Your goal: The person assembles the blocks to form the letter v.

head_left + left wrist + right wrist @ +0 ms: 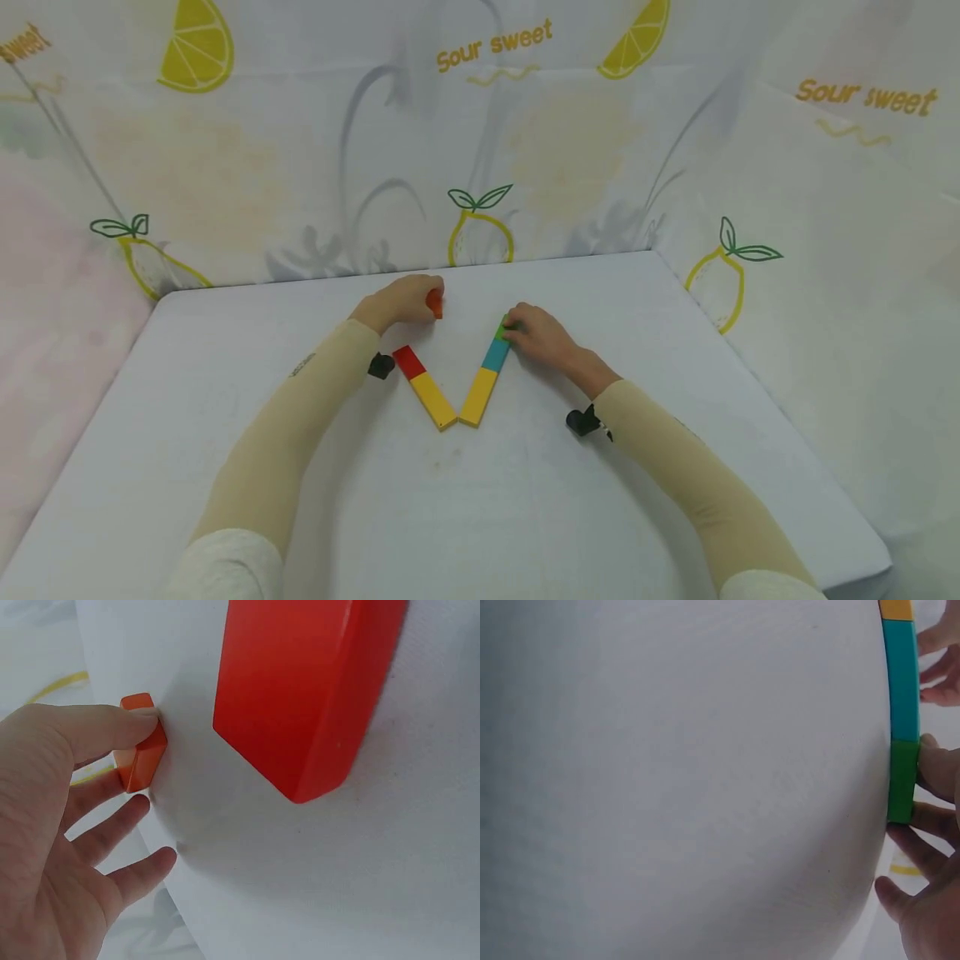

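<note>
My left hand (403,299) pinches a small orange block (148,759) between thumb and index finger, near the far part of the table. Below that hand, a red block (409,362) meets the top end of a yellow block (433,401) in a slanted row. A second row has a yellow block (478,398), a teal block (496,355) and a green block (903,781) end to end. The two rows touch or nearly touch at the bottom, making a V. At the upper right tip, my right hand (543,335) pinches the green block, partly covering it.
The blocks lie on a white-covered table (480,517). Behind it hangs a pale cloth (300,167) printed with lemons and words. A dark wrist-worn device (381,366) shows at the left wrist and another one (582,422) at the right.
</note>
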The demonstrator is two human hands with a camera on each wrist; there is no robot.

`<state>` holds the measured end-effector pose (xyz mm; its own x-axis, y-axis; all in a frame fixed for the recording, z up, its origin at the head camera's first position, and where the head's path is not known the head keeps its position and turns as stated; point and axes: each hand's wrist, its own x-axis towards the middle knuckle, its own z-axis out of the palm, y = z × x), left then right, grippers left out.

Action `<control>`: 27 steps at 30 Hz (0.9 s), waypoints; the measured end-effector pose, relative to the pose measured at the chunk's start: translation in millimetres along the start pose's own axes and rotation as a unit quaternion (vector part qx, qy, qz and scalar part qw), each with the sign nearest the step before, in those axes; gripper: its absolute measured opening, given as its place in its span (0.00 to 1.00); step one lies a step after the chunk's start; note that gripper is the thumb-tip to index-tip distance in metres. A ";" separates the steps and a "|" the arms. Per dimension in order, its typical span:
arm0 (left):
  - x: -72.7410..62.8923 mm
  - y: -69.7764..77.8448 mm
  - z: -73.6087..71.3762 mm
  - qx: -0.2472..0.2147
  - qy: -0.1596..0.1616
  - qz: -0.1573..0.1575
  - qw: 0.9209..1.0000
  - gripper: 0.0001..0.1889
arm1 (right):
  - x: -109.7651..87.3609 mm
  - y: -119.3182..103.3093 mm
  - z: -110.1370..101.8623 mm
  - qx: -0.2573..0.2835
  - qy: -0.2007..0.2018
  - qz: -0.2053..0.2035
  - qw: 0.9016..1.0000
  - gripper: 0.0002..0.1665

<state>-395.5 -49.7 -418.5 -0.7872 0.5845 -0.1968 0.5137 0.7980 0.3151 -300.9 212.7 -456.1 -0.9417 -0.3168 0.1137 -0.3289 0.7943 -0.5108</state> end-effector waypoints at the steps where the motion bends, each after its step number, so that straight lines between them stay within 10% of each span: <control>1: -0.9 -0.3 -0.6 0.000 0.001 0.000 1.000 0.17 | 0.0 0.1 0.3 0.000 0.000 0.000 1.000 0.10; 27: -38.5 -33.6 3.0 -0.026 0.049 -0.022 0.998 0.19 | -1.6 -0.3 1.0 0.011 0.001 0.002 1.000 0.11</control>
<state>-381.5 -98.6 -424.3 -0.8397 0.5293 -0.1215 0.4609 0.8129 0.3560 -299.3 212.4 -456.9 -0.9429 -0.3133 0.1126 -0.3237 0.7834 -0.5305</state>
